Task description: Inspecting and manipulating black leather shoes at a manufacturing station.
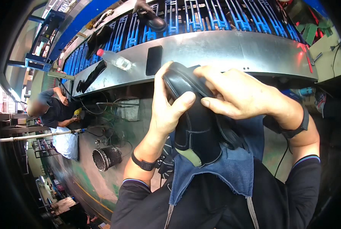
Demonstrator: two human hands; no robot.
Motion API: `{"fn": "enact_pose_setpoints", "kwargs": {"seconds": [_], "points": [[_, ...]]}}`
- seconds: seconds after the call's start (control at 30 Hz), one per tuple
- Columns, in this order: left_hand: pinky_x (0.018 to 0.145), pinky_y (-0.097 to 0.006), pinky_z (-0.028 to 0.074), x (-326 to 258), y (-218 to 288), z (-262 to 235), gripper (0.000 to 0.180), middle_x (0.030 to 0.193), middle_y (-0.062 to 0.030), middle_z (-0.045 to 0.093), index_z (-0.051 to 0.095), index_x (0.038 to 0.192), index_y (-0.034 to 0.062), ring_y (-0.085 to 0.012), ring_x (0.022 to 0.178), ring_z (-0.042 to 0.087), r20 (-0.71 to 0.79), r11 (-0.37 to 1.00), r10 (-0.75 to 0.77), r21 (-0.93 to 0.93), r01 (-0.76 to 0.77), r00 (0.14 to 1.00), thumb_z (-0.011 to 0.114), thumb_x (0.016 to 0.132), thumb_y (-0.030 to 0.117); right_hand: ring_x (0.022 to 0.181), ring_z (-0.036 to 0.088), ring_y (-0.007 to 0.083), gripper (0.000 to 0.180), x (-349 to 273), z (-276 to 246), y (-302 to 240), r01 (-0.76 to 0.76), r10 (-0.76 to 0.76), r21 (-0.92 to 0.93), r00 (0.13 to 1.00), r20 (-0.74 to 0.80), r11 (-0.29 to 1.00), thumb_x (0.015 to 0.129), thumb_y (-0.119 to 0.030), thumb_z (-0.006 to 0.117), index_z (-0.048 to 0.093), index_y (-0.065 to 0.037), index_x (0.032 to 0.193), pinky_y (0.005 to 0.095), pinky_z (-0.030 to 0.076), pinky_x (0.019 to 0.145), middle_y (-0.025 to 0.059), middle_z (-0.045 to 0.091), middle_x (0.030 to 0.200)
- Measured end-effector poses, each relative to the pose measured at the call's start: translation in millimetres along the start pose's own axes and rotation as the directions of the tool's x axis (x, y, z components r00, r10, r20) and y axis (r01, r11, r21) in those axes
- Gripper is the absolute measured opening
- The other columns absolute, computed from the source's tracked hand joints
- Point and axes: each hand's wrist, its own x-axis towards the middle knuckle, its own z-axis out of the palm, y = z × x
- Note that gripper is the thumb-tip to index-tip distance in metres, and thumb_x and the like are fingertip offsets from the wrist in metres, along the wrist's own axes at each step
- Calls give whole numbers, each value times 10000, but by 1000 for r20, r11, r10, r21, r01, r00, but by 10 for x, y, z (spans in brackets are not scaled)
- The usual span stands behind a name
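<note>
Black shoe (195, 126) between both hands (201, 103).

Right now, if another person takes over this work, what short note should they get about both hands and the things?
Left hand: grips the black shoe from the left, thumb on its upper.
Right hand: fingers pressed over the shoe's top edge.
The shoe sits above a blue denim apron on the lap.
Another black shoe lies on the blue conveyor; a plastic bottle on the metal ledge.
Done or left: cannot tell.

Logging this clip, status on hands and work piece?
Left hand and right hand both grip black shoe over denim apron. Nothing between hands and shoe.
</note>
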Motion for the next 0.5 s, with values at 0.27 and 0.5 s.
{"fn": "enact_pose_setpoints", "kwargs": {"seconds": [0.27,0.5], "points": [[1004,-371,451,-67,-5,68,798,1264,-147,544,302,1449,-1,-208,1123,555,-103,1000,11,9,-10,995,692,839,336,571,620,395,331,64,156,44,128,-98,175,981,-168,976,835,-90,575,493,-2,1144,430,488,519,170,590,621],[999,-404,479,-61,-166,135,836,1252,-191,559,339,1428,11,-268,1122,595,-127,990,-59,119,75,990,647,808,481,515,610,363,289,-23,220,-45,89,-81,55,988,-133,995,838,-160,611,479,41,998,433,479,485,159,553,569]]}}
